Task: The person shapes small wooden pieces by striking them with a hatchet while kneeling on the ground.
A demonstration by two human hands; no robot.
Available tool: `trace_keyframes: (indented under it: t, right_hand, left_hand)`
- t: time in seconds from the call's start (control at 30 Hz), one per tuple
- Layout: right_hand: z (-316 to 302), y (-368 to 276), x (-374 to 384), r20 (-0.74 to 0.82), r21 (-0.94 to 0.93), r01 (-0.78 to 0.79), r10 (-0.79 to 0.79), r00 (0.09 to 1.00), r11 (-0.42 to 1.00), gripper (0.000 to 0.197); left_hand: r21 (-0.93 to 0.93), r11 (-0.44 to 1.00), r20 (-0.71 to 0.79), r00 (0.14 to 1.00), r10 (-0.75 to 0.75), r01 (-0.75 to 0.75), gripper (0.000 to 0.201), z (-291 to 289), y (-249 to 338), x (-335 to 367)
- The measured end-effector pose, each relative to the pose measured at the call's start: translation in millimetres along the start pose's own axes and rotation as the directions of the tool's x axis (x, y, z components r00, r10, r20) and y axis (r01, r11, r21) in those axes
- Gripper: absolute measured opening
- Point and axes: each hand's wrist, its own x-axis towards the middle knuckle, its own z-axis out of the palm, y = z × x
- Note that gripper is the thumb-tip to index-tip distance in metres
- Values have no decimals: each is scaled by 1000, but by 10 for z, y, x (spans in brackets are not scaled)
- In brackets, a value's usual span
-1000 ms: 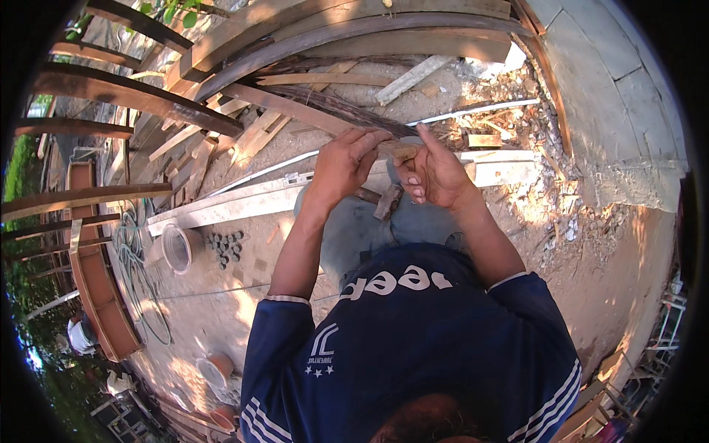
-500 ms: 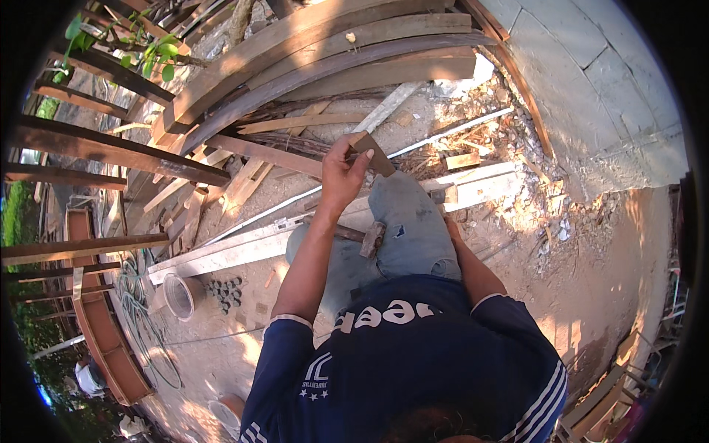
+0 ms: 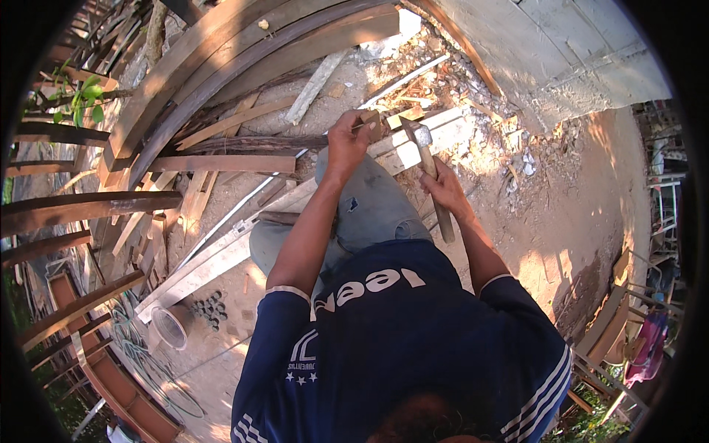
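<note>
My left hand (image 3: 348, 148) is closed on a small brown wooden block (image 3: 372, 125), held above my knee beside a long pale beam (image 3: 199, 272). My right hand (image 3: 444, 187) grips the wooden handle of a hammer (image 3: 427, 151), raised to the right of the block. The hammer's metal head is up, near the block but apart from it. Another wooden handle (image 3: 281, 218) lies across my lap by my left forearm; its far end is hidden behind that arm.
Long boards (image 3: 244, 74) are stacked at the back left, with several dark beams (image 3: 88, 203) jutting in from the left. A grey wall (image 3: 583, 59) stands at the back right. Left of me are a bucket (image 3: 171, 328) and a coiled green hose (image 3: 140, 362).
My right hand has come up from beside my thigh, bringing the hammer into plain sight. My left hand still holds the block. The whole view has shifted and turned.
</note>
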Motion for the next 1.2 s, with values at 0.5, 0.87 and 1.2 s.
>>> trace_keyframes:
  t: [0.5, 0.87, 1.2]
  right_hand:
    - [366, -984, -126, -70, -294, 250, -282, 957, 922, 29]
    - [369, -869, -77, -15, -452, 144, -168, 986, 880, 27]
    - [390, -829, -110, 6, -465, 198, -221, 975, 863, 26]
  left_hand:
    - [500, 862, 13, 996, 93, -87, 22, 8, -271, -399]
    - [392, 911, 56, 992, 117, -129, 19, 21, -287, -399]
    - [465, 871, 44, 987, 157, -159, 16, 2, -209, -465]
